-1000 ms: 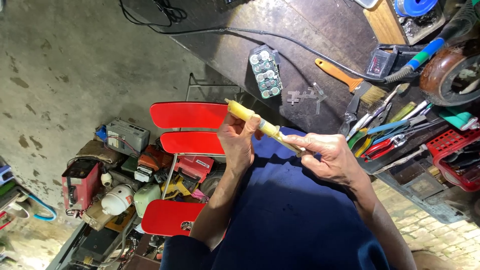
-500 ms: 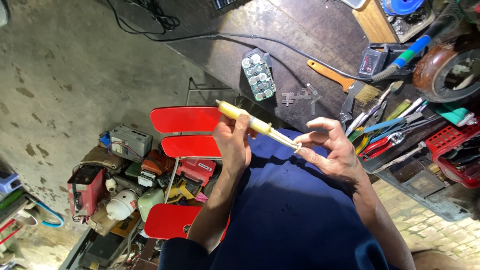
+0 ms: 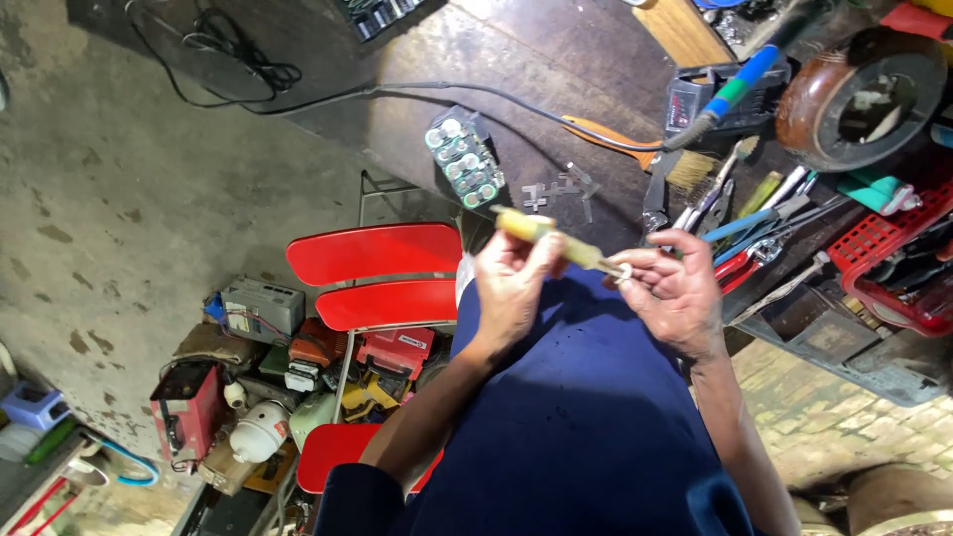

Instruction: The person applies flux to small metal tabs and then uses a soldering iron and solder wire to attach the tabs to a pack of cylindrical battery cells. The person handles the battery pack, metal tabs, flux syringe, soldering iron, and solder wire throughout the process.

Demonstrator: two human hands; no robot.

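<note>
My left hand (image 3: 511,283) grips the middle of a yellow stick-shaped tool (image 3: 551,238), held roughly level over my blue-clothed lap. My right hand (image 3: 673,291) pinches the tool's right end, where a small white ring-like part (image 3: 625,271) shows between the fingertips. The tool's left end pokes out past my left thumb. Both hands hover just in front of the dark workbench edge (image 3: 516,149).
On the bench lie a green battery pack (image 3: 464,159), a black cable (image 3: 328,94), an orange-handled brush (image 3: 635,149), pliers and cutters (image 3: 740,233), a brown tape roll (image 3: 859,94) and a red crate (image 3: 888,258). A red slatted chair (image 3: 382,278) and floor clutter stand at left.
The yellow tool has slid left and up through my hands, and my right hand has moved to its right tip. The view has shifted slightly.
</note>
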